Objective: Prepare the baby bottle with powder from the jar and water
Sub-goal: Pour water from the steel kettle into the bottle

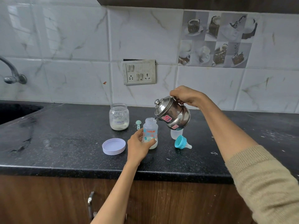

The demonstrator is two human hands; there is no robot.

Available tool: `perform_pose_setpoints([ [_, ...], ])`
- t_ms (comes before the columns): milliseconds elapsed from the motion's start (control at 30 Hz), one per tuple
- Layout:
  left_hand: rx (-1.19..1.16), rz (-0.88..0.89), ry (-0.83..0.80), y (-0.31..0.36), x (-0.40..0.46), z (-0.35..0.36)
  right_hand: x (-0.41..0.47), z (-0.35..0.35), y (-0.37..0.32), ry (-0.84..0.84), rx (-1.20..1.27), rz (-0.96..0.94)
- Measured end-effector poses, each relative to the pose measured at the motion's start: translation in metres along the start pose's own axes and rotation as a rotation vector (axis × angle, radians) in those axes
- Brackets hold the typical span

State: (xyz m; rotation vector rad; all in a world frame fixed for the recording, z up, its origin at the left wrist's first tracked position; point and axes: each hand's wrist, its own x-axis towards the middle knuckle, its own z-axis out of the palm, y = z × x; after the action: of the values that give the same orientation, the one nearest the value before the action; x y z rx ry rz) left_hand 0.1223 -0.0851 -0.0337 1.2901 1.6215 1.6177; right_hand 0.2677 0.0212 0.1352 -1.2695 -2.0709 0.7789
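- Left hand (140,143) grips clear printed plastic baby bottle (150,133) mid-worktop, steadying it upright for the pour.
- Right hand (186,96) grips tilted steel kettle (172,113) by its handle, spout at bottle mouth.
- Open glass powder jar (119,116) stands behind toward the worktop's back edge, its lilac lid (114,146) off.
- Teal teat ring (182,142) lies aside, awaiting capping.

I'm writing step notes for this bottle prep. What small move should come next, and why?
Probably tip the steel kettle a bit further: its spout sits at the open mouth of the baby bottle, which the left hand steadies, and only the bottom holds white contents. The right hand grips the handle.
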Motion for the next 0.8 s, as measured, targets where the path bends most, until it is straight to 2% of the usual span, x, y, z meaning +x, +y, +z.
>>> perform_pose_setpoints([
  [800,-0.011,0.004,0.004,-0.0021,0.0011,0.0008,0.0034,-0.0002,0.0002,0.005,-0.035,0.006],
])
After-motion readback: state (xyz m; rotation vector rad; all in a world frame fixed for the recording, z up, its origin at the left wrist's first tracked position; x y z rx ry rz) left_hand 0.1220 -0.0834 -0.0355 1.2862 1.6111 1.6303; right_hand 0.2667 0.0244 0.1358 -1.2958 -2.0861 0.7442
